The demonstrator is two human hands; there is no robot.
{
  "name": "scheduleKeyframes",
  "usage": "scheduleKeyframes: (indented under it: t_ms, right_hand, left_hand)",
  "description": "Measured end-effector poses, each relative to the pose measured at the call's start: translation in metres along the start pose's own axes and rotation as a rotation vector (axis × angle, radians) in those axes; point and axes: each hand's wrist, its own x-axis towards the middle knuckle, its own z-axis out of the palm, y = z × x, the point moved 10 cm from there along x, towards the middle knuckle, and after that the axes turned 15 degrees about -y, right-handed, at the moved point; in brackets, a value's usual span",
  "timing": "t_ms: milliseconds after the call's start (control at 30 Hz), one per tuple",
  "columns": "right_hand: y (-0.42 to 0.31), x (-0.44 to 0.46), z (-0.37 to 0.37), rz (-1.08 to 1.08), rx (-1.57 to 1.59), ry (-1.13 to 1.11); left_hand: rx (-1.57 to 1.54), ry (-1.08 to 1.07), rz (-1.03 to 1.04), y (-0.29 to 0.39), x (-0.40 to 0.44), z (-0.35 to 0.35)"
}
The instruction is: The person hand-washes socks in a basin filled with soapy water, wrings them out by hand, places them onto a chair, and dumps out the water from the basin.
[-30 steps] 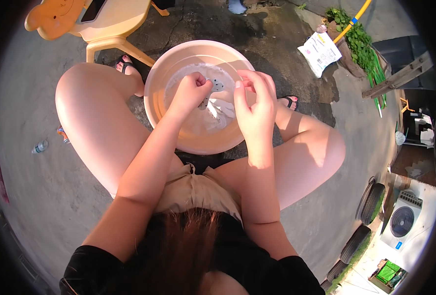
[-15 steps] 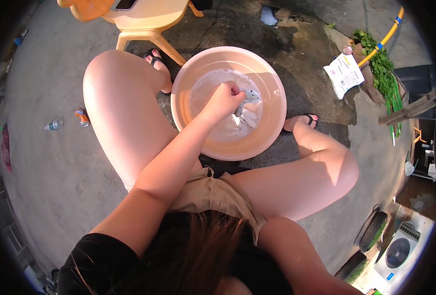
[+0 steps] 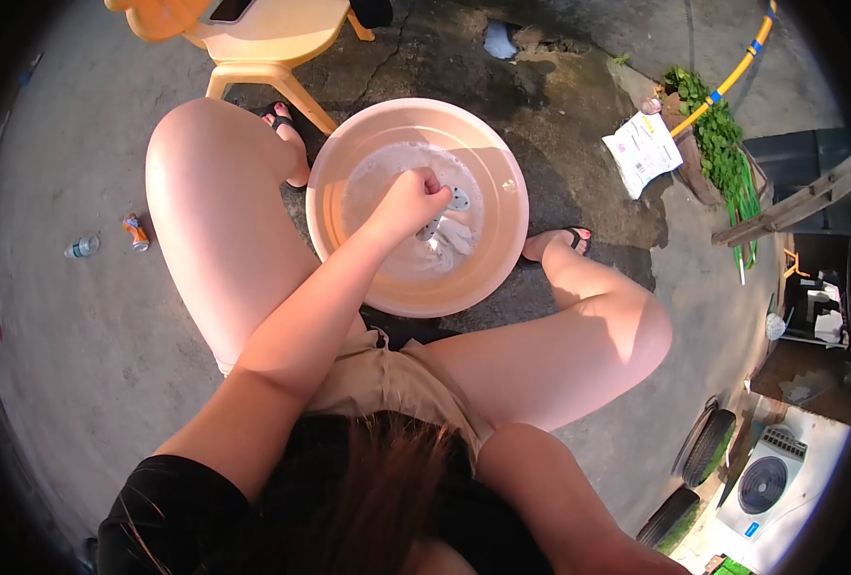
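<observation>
My left hand (image 3: 413, 201) is over the middle of a round pink plastic basin (image 3: 514, 206), its fingers closed on a pale cloth with dark spots (image 3: 459, 199). Part of that cloth hangs below the hand. Sudsy, whitish water (image 3: 377, 168) covers the basin's bottom. Beside the spotted cloth, a plain white cloth (image 3: 456, 237) lies partly in the water. My right arm runs out of view at the lower right, so the right hand does not show.
A yellow plastic chair (image 3: 272, 38) with a phone (image 3: 231, 10) stands beyond the basin. Right of it are a white packet (image 3: 642, 153), leafy greens (image 3: 722, 144) and a yellow hose (image 3: 732, 77). A clear bottle (image 3: 82, 247) and an orange can (image 3: 136, 233) lie left.
The whole view has shifted, so the basin and chair appear farther left. My left hand keeps hold of the spotted cloth, of which less shows beside the fingers.
</observation>
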Motion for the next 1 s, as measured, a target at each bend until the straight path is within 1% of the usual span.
scheduleKeyframes:
  t_ms: [200,400,600,733,800,900,1000]
  right_hand:
    - [0.000,0.000,0.004,0.007,0.008,-0.027]
    - [-0.002,0.002,0.005,0.011,0.005,-0.042]
    - [-0.004,0.004,0.007,-0.004,-0.015,-0.041]
    - [-0.007,0.006,0.007,-0.048,-0.054,-0.013]
    - [-0.001,0.003,0.007,-0.018,-0.022,-0.026]
    - [0.004,0.001,0.008,0.013,0.019,-0.065]
    - [0.006,0.000,0.008,0.040,0.038,-0.087]
  left_hand:
    - [0.032,0.012,0.014,0.004,0.000,0.001]
    - [0.085,0.031,0.088,0.002,0.003,-0.001]
    - [0.055,0.004,0.044,0.001,0.002,0.004]
    - [0.051,0.019,0.051,0.000,0.002,0.001]
    - [0.079,0.033,0.067,0.003,0.003,-0.001]
    - [0.040,-0.004,0.009,0.002,0.001,0.002]
    - [0.019,-0.004,0.031,0.002,0.000,0.004]
